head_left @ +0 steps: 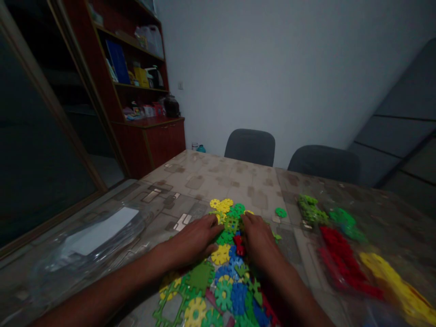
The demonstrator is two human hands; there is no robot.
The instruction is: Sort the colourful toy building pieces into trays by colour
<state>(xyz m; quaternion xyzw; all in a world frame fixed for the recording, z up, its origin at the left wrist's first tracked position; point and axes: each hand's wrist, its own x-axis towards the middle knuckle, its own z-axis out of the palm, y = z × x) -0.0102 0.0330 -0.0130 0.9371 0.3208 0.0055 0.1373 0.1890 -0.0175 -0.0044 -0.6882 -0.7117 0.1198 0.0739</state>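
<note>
A heap of plastic snap-together pieces in yellow, green, blue and red (223, 254) spreads over the patterned table in front of me. My left hand (200, 234) rests on the left side of the heap, thumb apart from the fingers, which touch green pieces. On the opposite side my right hand (257, 234) lies over the pieces with its fingertips pointing down among them; no piece is seen gripped in either hand. Between the hands are a square green piece (231, 224) and a red piece (239, 245). Yellow gear-shaped discs (223, 205) lie just beyond my fingers.
Clear bags with green (311, 210), red (347, 259) and yellow pieces (398, 284) lie on the right. A lone green disc (281, 212) sits beyond my right hand. At left is a clear plastic bag with a white sheet (102, 229). Two chairs (250, 146) stand behind the table.
</note>
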